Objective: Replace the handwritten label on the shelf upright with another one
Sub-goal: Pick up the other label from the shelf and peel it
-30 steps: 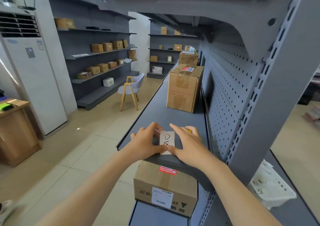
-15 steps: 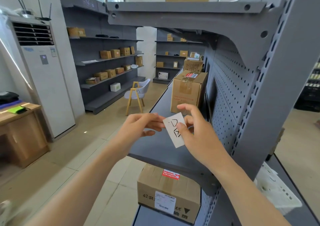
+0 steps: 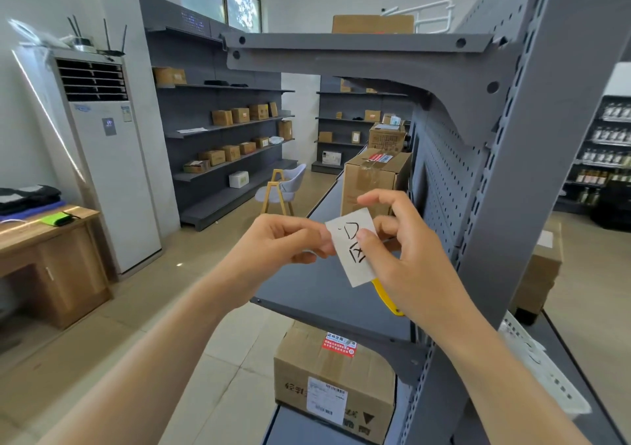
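Note:
A small white paper label (image 3: 353, 247) with black handwriting is held in the air above the grey middle shelf (image 3: 317, 287). My left hand (image 3: 276, 245) pinches its left edge. My right hand (image 3: 406, 256) grips its right side, thumb on the face. The grey slotted shelf upright (image 3: 532, 157) rises just right of my right hand, and I see no label on it. A yellow object (image 3: 387, 299) lies on the shelf, mostly hidden behind my right hand.
A taped cardboard box (image 3: 374, 180) stands on the shelf behind the label; another box (image 3: 333, 381) sits on the shelf below. A perforated back panel (image 3: 440, 178) lines the shelf. White sheets (image 3: 539, 362) lie at the right. A chair (image 3: 283, 188), wall shelves and an air conditioner stand to the left.
Both hands have lifted the label up off the shelf edge and now hold it in the air at chest height. My view has tilted upward.

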